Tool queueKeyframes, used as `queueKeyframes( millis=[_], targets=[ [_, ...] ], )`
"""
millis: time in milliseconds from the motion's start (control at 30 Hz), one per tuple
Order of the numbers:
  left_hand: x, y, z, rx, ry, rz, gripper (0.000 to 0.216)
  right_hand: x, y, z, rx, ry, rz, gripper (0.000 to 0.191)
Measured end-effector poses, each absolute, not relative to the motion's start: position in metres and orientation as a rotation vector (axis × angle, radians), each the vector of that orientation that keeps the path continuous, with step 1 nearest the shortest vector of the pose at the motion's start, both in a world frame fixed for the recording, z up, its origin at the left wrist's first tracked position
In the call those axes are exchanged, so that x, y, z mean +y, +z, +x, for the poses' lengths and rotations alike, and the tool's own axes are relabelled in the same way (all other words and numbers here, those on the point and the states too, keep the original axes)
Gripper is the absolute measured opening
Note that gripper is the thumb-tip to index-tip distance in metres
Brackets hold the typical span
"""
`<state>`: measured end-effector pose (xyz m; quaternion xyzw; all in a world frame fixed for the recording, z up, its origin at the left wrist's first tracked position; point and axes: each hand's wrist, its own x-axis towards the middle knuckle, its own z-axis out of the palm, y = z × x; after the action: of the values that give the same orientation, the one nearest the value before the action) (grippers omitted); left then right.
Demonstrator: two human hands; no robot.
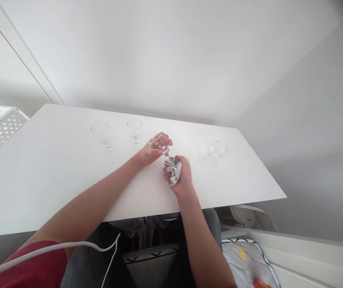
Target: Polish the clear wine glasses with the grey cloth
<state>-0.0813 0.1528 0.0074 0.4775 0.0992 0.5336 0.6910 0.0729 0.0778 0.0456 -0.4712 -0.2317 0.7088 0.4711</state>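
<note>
My left hand [152, 153] is closed around the bowl of a clear stemmed glass [159, 143], which is tilted with its rim toward the upper left. In my right hand [185, 176] is a bunched grey-white cloth [174, 170], pressed around the lower end of that glass; the foot is hidden by the cloth and fingers. Two more stemmed glasses stand to the left on the table: a wider one [101, 135] and a smaller one [135, 129]. Right of my hands are other clear glasses [217, 150], faint against the white, so their exact number is hard to tell.
The white table [69, 176] backs onto a pale wall. A white perforated rack or basket [1, 134] is at the far left. A white cable [69, 245] crosses my left sleeve. Below the table's right side lies a grey quilted mat [243, 260].
</note>
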Motion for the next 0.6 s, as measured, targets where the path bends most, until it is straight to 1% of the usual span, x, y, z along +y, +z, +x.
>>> queueKeyframes(
  millis=[100,167,233,333,400,433,533,600],
  targets=[
    [0.154,0.004,-0.081,0.23,1.225,1.071,0.053,0.072,0.032,0.066,-0.973,0.932,-1.428,0.021],
    [0.154,0.003,-0.081,0.259,1.248,1.092,0.051,0.072,0.025,0.069,-1.278,0.522,-1.5,0.023],
    [0.153,0.003,-0.08,0.286,1.248,1.143,0.049,0.072,0.02,0.076,-1.401,0.257,-1.492,0.032],
    [0.154,0.002,-0.08,0.305,1.263,1.175,0.046,0.067,0.019,0.091,-1.306,-0.046,-1.329,0.038],
    [0.155,0.002,-0.08,0.321,1.307,1.125,0.043,0.059,0.024,0.101,-1.245,-0.119,-1.285,0.036],
    [0.156,0.002,-0.08,0.336,1.33,1.097,0.042,0.054,0.027,0.105,-1.262,-0.087,-1.309,0.035],
    [0.155,0.004,-0.079,0.419,1.353,1.1,0.044,0.04,0.04,0.111,-1.561,0.25,-1.422,0.039],
    [0.153,0.006,-0.078,0.49,1.354,1.145,0.048,0.034,0.046,0.108,-1.811,0.395,-1.487,0.049]
  ],
)
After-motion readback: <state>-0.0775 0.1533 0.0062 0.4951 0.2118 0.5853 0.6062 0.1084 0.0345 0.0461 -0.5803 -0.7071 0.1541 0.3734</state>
